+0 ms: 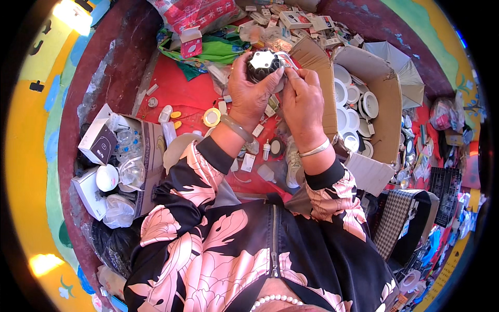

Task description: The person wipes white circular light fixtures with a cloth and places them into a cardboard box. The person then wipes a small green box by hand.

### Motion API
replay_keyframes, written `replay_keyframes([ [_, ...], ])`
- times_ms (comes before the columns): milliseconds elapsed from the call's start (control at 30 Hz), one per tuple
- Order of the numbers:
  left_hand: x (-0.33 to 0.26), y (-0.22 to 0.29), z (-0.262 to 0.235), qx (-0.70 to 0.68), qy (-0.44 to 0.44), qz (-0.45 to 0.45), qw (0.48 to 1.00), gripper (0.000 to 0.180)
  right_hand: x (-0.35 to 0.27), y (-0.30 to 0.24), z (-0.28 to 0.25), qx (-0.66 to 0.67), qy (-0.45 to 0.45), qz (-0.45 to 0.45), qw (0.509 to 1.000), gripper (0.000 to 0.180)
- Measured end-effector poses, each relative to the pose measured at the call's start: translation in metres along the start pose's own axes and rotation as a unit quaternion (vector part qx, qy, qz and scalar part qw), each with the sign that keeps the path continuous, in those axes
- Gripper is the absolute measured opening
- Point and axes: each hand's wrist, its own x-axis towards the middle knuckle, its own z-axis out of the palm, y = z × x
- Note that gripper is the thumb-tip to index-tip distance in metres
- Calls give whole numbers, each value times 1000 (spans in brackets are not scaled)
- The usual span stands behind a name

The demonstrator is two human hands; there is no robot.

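My left hand (248, 93) is raised in front of me and grips a round black lamp part (264, 65) with a white star-shaped plate on its face. My right hand (301, 101) is beside it, its fingertips pinching a thin metal wire clip (287, 58) at the part's right edge. Both hands touch the part above the red cloth (176, 93). A green bangle is on my left wrist and a silver one on my right.
A cardboard box (387, 104) of round white lamp fittings stands to the right. Left, an open box (148, 151) holds clear plastic covers. Small white parts, a yellow ring (211, 117) and little cartons litter the red cloth; a green bag (218, 49) lies beyond.
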Motion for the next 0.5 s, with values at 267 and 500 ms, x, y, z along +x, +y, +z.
replay_keyframes([
  [267, -1, -6, -7, 76, -10, 53, 996, 51, 3, 9, 1, 248, -38, 191, 949, 21],
  [500, 2, 8, 0, -22, -2, 6, 1000, 49, 1, 8, -10, 306, -125, 224, 917, 22],
])
